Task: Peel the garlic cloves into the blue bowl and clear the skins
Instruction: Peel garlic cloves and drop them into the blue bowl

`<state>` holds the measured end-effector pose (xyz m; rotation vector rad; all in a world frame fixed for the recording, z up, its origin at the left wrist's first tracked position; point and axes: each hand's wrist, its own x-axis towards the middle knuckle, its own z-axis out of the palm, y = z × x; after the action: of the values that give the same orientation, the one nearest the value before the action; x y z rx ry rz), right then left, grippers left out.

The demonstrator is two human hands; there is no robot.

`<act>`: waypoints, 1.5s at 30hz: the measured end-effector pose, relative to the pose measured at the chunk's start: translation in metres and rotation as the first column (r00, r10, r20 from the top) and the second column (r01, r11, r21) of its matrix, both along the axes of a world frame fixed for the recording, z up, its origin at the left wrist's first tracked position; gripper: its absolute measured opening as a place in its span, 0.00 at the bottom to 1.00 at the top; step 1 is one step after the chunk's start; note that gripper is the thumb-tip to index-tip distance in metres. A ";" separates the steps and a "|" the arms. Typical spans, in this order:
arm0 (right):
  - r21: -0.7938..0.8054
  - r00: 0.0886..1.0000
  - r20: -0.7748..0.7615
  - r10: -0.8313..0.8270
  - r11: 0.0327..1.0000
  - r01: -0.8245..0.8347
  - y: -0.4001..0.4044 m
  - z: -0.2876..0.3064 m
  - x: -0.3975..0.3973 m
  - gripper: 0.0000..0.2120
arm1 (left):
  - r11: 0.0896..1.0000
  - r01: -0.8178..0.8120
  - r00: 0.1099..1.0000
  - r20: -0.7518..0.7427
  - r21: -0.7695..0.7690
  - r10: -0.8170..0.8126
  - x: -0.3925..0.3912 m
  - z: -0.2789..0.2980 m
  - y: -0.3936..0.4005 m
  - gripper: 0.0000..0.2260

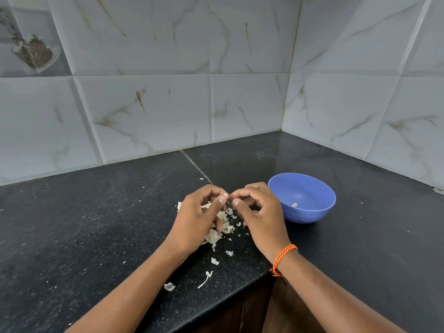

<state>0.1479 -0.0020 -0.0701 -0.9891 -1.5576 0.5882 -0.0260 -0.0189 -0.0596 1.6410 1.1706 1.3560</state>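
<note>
While both hands were raised just above the black speckled stone desk (96, 224), their fingertips met over a loose pile of pale papery garlic skins (222, 223). Left hand (200, 218): fingers curled, thumb and forefinger pinching a small pale garlic clove (225, 195) at the point where the two hands touched. Right hand (258, 213): fingers likewise curled, thumb and forefinger pinched at the same clove; an orange braided cord bracelet (283, 259) sat on its wrist. Skin pile lay directly under and between the hands, with stray flakes and one thin curled strip (205, 280) scattered on the desk nearer the person, between the forearms. Round blue plastic bowl (310, 213) stood on the desk just beside the right hand, on its far-right side; one small pale peeled piece (294, 205) lay inside it. Grey veined marble-look wall tiles (240, 68) rose beyond the hands.
</note>
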 end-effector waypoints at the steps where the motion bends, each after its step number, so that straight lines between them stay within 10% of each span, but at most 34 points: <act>1: 0.003 1.000 -0.006 0.009 1.000 -0.009 0.001 -0.001 0.001 0.09 | 1.000 -0.012 1.000 -0.014 0.011 0.012 -0.001 0.001 0.000 0.07; 16: 0.030 0.997 -0.060 0.048 0.998 -0.046 -0.006 0.001 -0.002 0.06 | 0.986 -0.042 0.968 -0.239 0.158 0.080 -0.001 -0.002 -0.003 0.07; 26: 0.107 0.999 0.031 0.044 0.993 -0.048 -0.003 0.000 -0.001 0.16 | 0.995 -0.001 0.983 -0.181 0.098 0.019 0.001 -0.003 -0.001 0.08; 45: 0.247 0.971 0.207 -0.119 0.967 0.066 -0.005 0.000 -0.003 0.02 | 1.000 -0.010 0.999 -0.047 0.007 0.010 0.002 -0.003 -0.002 0.10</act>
<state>0.1452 -0.0070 -0.0699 -0.9604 -1.7204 0.2231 -0.0236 -0.0205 -0.0622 1.6821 1.2039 1.3362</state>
